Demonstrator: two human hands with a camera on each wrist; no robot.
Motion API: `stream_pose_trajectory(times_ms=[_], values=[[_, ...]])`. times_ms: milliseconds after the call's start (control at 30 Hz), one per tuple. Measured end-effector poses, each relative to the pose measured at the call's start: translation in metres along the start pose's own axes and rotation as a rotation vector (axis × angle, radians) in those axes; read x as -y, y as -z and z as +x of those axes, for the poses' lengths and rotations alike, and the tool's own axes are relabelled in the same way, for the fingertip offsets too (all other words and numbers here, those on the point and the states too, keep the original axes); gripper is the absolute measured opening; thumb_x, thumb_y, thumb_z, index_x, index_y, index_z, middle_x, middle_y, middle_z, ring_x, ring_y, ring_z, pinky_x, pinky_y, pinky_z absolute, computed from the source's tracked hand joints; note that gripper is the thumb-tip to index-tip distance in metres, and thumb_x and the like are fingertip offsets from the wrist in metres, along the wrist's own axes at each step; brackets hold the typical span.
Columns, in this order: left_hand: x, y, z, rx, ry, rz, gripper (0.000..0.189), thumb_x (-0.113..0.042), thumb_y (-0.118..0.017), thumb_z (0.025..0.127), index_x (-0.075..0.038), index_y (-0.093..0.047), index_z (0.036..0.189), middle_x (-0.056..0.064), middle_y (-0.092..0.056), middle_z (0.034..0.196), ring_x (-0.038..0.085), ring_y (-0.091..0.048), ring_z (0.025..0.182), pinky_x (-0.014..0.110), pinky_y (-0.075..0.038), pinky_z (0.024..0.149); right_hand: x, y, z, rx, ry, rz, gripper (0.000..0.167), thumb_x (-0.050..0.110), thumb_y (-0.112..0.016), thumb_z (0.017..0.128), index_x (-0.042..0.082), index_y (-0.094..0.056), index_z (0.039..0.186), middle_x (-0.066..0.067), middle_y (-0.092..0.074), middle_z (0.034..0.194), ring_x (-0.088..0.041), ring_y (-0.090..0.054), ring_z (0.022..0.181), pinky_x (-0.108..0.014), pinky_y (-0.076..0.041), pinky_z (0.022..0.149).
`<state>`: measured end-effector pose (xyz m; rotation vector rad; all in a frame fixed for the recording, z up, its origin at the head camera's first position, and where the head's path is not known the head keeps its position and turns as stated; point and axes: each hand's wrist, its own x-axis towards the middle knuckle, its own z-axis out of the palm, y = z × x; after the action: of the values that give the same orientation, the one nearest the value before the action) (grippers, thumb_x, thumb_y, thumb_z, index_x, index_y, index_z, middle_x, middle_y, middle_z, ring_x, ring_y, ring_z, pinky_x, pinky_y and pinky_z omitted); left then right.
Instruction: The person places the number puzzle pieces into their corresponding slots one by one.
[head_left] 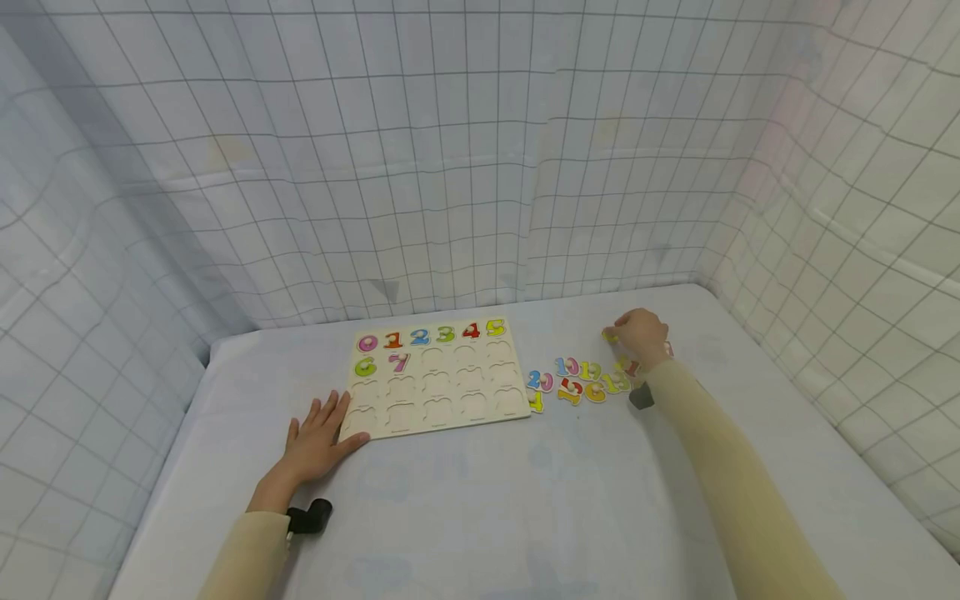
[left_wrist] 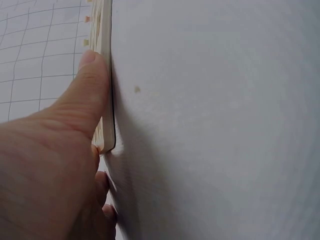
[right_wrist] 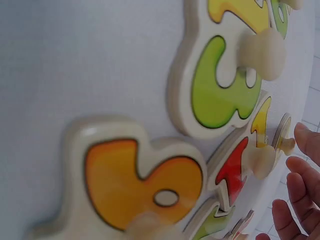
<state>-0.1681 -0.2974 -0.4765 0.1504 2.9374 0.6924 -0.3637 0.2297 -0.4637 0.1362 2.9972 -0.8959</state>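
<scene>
The wooden number puzzle board (head_left: 442, 429) lies on the white table, with coloured pieces from 0 to 5 along its back row and 6 and 7 in the row below. My left hand (head_left: 315, 446) rests at its front left corner, fingers spread; the thumb (left_wrist: 85, 90) lies over the board's edge (left_wrist: 106, 125). To the right of the board, my right hand (head_left: 642, 335) reaches over the loose pieces. Its thumb and index finger pinch the small wooden knob of a yellow-green number piece (head_left: 609, 336); the digit cannot be read.
Several loose number pieces, among them a blue and pink 20 (head_left: 540, 381) and a red and orange 15 (head_left: 570, 392), lie close together beside the board's right edge. A piece with an orange 6 (right_wrist: 115, 170) sits near the right wrist camera. Grid-patterned cloth (head_left: 450, 167) surrounds the table.
</scene>
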Motion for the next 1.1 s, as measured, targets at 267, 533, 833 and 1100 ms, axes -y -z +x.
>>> stream_pose_trajectory(times_ms=[267, 533, 833, 1100], values=[[0.000, 0.000, 0.000, 0.001, 0.004, -0.006, 0.090, -0.056, -0.053, 0.091, 0.001, -0.015, 0.150, 0.027, -0.008, 0.153, 0.047, 0.002, 0.138, 0.067, 0.010, 0.101, 0.000, -0.001, -0.005, 0.008, -0.008, -0.005, 0.031, 0.029, -0.070, 0.086, 0.000, -0.068, 0.097, -0.018, -0.067, 0.105, -0.045, -0.051, 0.106, -0.059, -0.019, 0.102], [-0.001, 0.000, 0.000, 0.000, 0.005, -0.006, 0.090, -0.055, -0.053, 0.091, 0.001, -0.015, 0.150, 0.027, -0.008, 0.153, 0.047, 0.002, 0.138, 0.067, 0.010, 0.101, 0.006, -0.003, -0.009, -0.038, -0.016, -0.058, 0.028, 0.027, -0.069, 0.088, -0.001, -0.069, 0.096, -0.018, -0.067, 0.104, -0.042, -0.055, 0.104, -0.059, -0.024, 0.099], [-0.002, 0.001, -0.001, -0.004, 0.001, -0.007, 0.089, -0.053, -0.054, 0.091, 0.002, -0.016, 0.150, 0.027, -0.009, 0.153, 0.047, 0.001, 0.138, 0.067, 0.009, 0.101, 0.003, -0.009, -0.006, -0.091, 0.050, -0.084, 0.026, 0.023, -0.069, 0.087, -0.002, -0.070, 0.093, -0.020, -0.067, 0.104, -0.040, -0.055, 0.100, -0.055, -0.031, 0.091], [-0.002, 0.001, -0.002, -0.005, 0.006, 0.000, 0.089, -0.054, -0.054, 0.091, 0.001, -0.017, 0.150, 0.027, -0.009, 0.153, 0.047, 0.001, 0.138, 0.067, 0.009, 0.101, 0.028, -0.013, -0.005, -0.069, 0.149, -0.051, 0.027, 0.025, -0.069, 0.088, 0.000, -0.072, 0.095, -0.015, -0.068, 0.102, -0.036, -0.055, 0.098, -0.053, -0.031, 0.089]])
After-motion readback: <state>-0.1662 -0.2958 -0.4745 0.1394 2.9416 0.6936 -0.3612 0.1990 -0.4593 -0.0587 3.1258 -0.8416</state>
